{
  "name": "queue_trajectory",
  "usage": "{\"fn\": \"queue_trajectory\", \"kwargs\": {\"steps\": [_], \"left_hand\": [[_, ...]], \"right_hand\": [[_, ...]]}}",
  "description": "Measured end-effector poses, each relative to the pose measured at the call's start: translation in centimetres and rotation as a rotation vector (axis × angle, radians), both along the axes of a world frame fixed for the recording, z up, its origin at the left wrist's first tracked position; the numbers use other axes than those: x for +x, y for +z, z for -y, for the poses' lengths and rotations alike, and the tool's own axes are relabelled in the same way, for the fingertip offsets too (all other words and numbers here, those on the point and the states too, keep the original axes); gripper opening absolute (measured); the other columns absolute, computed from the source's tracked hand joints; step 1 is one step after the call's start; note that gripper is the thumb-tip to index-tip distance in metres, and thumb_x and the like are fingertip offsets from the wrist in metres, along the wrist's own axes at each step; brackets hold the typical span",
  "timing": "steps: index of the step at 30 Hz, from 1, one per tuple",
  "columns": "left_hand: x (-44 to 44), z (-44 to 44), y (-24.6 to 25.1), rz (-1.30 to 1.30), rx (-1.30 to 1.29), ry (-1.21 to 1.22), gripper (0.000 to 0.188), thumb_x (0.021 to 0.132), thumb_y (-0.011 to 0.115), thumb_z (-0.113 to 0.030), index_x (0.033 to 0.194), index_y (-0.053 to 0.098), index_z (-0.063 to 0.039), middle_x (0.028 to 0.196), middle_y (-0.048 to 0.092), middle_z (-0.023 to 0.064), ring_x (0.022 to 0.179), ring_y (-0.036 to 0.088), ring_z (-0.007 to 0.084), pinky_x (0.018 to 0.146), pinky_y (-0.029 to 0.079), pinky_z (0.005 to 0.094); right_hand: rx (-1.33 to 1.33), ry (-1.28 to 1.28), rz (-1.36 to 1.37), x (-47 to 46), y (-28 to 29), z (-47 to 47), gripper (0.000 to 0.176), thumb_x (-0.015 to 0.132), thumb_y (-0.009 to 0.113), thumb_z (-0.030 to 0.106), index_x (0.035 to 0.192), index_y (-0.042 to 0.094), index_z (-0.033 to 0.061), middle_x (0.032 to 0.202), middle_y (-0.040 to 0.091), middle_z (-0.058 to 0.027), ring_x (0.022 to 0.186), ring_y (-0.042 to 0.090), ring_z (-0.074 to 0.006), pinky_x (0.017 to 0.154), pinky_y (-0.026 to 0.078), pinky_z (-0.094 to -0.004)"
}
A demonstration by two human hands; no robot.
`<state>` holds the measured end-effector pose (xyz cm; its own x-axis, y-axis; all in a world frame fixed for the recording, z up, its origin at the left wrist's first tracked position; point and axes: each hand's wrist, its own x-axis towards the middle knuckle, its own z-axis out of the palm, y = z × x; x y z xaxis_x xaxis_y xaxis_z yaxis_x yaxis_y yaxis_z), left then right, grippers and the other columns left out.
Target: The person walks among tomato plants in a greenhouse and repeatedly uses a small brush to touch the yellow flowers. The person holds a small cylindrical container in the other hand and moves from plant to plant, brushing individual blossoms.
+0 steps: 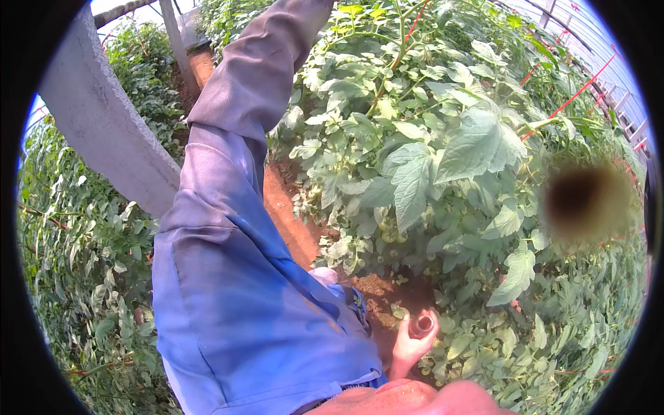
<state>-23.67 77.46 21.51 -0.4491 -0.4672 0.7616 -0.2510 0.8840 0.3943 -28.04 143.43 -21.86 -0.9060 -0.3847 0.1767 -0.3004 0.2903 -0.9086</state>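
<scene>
My left arm, in a grey-blue sleeve (244, 98), reaches up past the top edge of the view, so the left hand itself is out of sight. Lower down, my right hand (415, 337) is curled around a small dark reddish-brown cup or jar (421, 326), its round rim facing up. What it contains cannot be made out. Beside that hand are low tomato leaves (461, 345) and a patch of reddish soil (381, 295). Leafy tomato plants (467, 140) fill the space before me, with several green tomatoes (389, 233) hanging among the foliage.
A thick concrete post (109, 109) leans across the left side, close to my arm. Another plant row (78, 244) stands behind it. A bare reddish soil path (290, 218) runs between. Red support strings (581, 98) rise from the plants. A dark blur covers part of the right side.
</scene>
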Motion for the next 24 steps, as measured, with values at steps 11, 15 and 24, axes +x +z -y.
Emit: {"fn": "queue_trajectory", "kwargs": {"steps": [11, 15, 24], "left_hand": [[-2.8, 8.4, -0.3, 0.152, -0.328, -0.188, 0.051, 0.099, 0.066, 0.0, 0.147, 0.071, -0.016, 0.124, 0.079, 0.0103, 0.103, 0.074, 0.0238, 0.086, 0.063, 0.0415], [-2.8, 8.1, -0.3, 0.157, -0.203, -0.217, 0.047, 0.102, 0.065, -0.002, 0.148, 0.071, -0.014, 0.12, 0.078, 0.0098, 0.099, 0.073, 0.0208, 0.082, 0.063, 0.0391], [-2.0, 3.9, 0.1, 0.204, -0.086, -0.172, 0.046, 0.104, 0.064, -0.002, 0.148, 0.07, -0.012, 0.115, 0.078, 0.0084, 0.094, 0.072, 0.0183, 0.077, 0.062, 0.0373]], "right_hand": [[-0.024, -0.115, 0.017, 0.3, -0.3, -0.3, 0.061, 0.086, 0.092, 0.003, 0.14, 0.064, -0.0013, 0.135, 0.074, -0.0184, 0.121, 0.075, -0.0303, 0.106, 0.063, -0.0427], [-0.029, -0.114, 0.047, 0.3, -0.1, -0.1, 0.062, 0.086, 0.092, 0.003, 0.141, 0.063, -0.0011, 0.135, 0.073, -0.0182, 0.12, 0.075, -0.0301, 0.104, 0.064, -0.0425], [-0.016, -0.103, 0.013, 0.0, -0.1, -0.1, 0.063, 0.085, 0.091, 0.002, 0.141, 0.062, -0.0014, 0.136, 0.072, -0.0188, 0.122, 0.074, -0.0304, 0.106, 0.063, -0.0424]]}}
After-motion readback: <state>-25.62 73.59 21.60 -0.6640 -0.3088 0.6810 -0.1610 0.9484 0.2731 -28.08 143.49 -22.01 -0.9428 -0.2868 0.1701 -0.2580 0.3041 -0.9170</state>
